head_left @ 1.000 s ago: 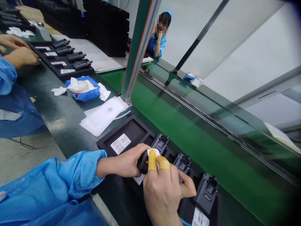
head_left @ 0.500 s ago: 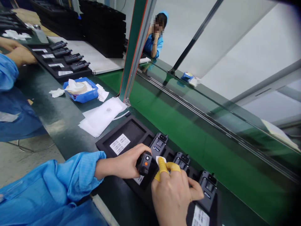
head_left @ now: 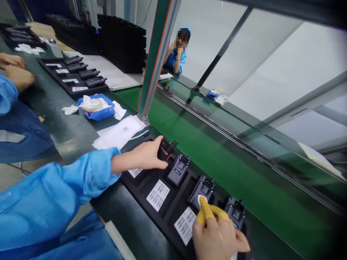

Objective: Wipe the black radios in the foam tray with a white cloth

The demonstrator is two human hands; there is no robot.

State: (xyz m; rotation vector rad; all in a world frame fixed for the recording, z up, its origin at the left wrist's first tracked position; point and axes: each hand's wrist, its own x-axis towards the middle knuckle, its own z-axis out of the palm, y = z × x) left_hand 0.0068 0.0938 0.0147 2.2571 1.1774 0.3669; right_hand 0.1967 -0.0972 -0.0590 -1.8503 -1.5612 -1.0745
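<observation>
A black foam tray [head_left: 141,183] lies before me with several small black radio-like devices and white barcode labels [head_left: 158,195]. My left hand [head_left: 148,156] is closed round one black device [head_left: 164,148], holding it over the tray's far-left slot. My right hand [head_left: 218,236], with yellow finger cots on two fingertips, presses a small white wipe [head_left: 201,198] against the third device [head_left: 201,188]. Another device [head_left: 178,169] sits between the two hands, and a further one [head_left: 235,210] lies just right of my right hand.
White cloth sheets [head_left: 119,131] and a blue bin of wipes [head_left: 96,105] lie to the left. A co-worker's hands [head_left: 16,70] rest by a second tray of devices [head_left: 76,74]. A green conveyor [head_left: 217,151] runs behind. Another person sits beyond the metal post [head_left: 155,61].
My left hand carried its device from near my right hand up and left to the tray's far slot. My right hand dropped down-right with the wipe onto the third device. The view tilted down.
</observation>
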